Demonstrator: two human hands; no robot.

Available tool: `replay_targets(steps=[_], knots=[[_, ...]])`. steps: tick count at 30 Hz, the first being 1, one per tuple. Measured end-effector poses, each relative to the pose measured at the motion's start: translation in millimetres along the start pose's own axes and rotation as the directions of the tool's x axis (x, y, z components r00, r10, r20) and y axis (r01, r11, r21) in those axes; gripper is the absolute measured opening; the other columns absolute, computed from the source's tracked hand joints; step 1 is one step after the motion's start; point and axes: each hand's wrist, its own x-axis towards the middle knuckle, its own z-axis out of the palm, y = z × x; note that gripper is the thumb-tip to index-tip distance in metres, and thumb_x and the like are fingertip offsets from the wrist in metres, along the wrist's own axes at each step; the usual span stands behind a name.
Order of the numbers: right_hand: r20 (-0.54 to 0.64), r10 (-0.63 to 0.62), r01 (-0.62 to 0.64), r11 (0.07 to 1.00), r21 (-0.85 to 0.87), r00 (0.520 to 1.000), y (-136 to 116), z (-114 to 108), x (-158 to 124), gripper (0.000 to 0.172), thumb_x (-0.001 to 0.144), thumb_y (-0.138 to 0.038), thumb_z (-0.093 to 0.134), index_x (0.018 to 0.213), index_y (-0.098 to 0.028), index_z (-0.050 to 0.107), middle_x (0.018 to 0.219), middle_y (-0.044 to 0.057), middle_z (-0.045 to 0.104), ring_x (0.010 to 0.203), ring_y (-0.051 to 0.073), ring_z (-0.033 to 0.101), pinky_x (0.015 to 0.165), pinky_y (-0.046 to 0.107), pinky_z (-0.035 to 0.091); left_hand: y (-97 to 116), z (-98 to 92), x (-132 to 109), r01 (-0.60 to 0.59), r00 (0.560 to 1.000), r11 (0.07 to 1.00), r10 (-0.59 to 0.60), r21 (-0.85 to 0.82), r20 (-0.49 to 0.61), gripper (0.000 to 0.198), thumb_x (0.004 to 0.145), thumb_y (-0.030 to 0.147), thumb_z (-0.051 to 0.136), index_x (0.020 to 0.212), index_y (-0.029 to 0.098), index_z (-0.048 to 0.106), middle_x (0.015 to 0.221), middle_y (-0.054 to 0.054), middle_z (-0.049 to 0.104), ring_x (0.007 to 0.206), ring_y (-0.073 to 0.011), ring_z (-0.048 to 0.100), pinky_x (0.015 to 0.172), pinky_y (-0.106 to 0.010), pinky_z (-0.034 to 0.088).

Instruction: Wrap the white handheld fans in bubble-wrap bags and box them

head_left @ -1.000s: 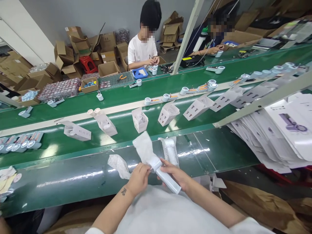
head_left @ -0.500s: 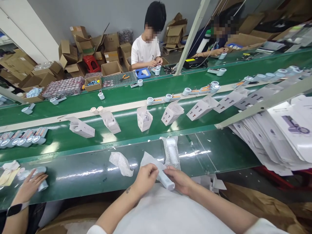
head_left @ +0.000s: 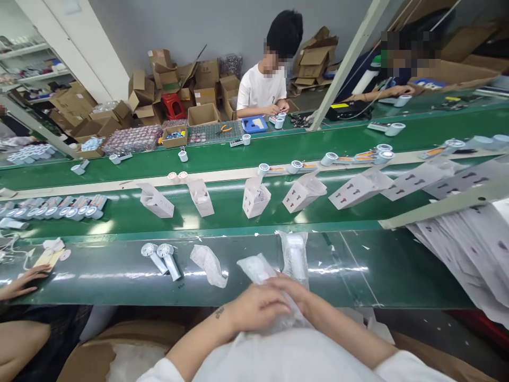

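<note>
Close to my body, both hands are wrapped round a translucent bubble-wrap bag (head_left: 258, 268) with something inside. My left hand (head_left: 258, 307) lies over its near part, fingers curled across it. My right hand (head_left: 290, 289) grips the same bag from the right, partly behind the left. The bag's far end sticks out over the bench edge. Just beyond my right hand lies a bubble-wrapped handheld fan (head_left: 294, 254). Left of the held bag is a loose, flat-looking bubble-wrap bag (head_left: 209, 265). Farther left rest two light blue handheld fans (head_left: 162, 260), side by side.
White open boxes (head_left: 256, 199) stand in a row on the green belt (head_left: 222, 223). A stack of flat white cartons (head_left: 465, 244) is at right. A co-worker's hand (head_left: 26, 284) rests at far left. Across the line, a person (head_left: 262, 87) handles parts. A slanted post (head_left: 345, 63) rises there.
The light blue handle that stuck out of the bag is now covered, and my left hand has moved over it. Two fans now lie on the bench; the co-worker's hand has drawn back left.
</note>
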Motion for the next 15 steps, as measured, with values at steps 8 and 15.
replay_targets(steps=[8, 15], knots=[[-0.292, -0.516, 0.248, 0.741, -0.624, 0.806, -6, -38, 68, 0.085, 0.057, -0.018, 0.068, 0.134, -0.016, 0.032, 0.13, 0.016, 0.046, 0.127, 0.038, 0.038, 0.108, 0.046, 0.028, -111, -109.7, -98, 0.9, 0.008, 0.391, -0.453, -0.191, -0.891, 0.046, 0.084, 0.044, 0.052, 0.113, 0.01, 0.051, 0.115, -0.024, 0.059, 0.101, -0.0333, 0.061, 0.084, -0.044, 0.046], [-0.17, -0.677, 0.363, 0.569, -0.738, 0.716, -9, 16, 53, 0.042, 0.072, -0.034, 0.063, 0.11, -0.019, 0.056, 0.127, 0.016, 0.048, 0.128, 0.035, 0.036, 0.111, 0.053, 0.023, -140, -121.8, -120, 0.86, -0.024, 0.397, -0.596, -0.321, -0.803, 0.037, 0.083, 0.046, 0.049, 0.09, 0.011, 0.059, 0.082, -0.018, 0.068, 0.081, -0.0315, 0.068, 0.07, -0.039, 0.05]])
